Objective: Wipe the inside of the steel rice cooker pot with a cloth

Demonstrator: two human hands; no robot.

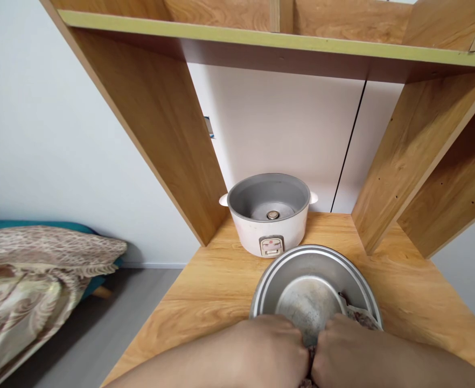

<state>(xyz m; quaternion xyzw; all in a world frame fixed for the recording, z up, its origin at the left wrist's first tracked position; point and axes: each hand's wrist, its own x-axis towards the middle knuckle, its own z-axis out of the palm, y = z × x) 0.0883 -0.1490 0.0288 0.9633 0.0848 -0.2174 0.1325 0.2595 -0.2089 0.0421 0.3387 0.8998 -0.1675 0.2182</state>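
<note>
A metal inner pot (316, 275) is right in front of me, above the wooden counter (205, 291). My left hand (272, 345) and my right hand (353, 347) are both at its near rim, knuckles up and fingers curled closed, touching each other. Something dark and speckled (362, 317) shows beside my right hand inside the pot; I cannot make out what it is. Behind the pot stands a white rice cooker body (269, 214) with no lid and an empty grey cavity, its control switch facing me.
The counter sits inside a wooden shelf unit with side panels at left (160, 124) and right (415, 156) and a shelf overhead (262, 37). A white wall is behind. At the far left is a bed with a patterned blanket (27, 280) over grey floor.
</note>
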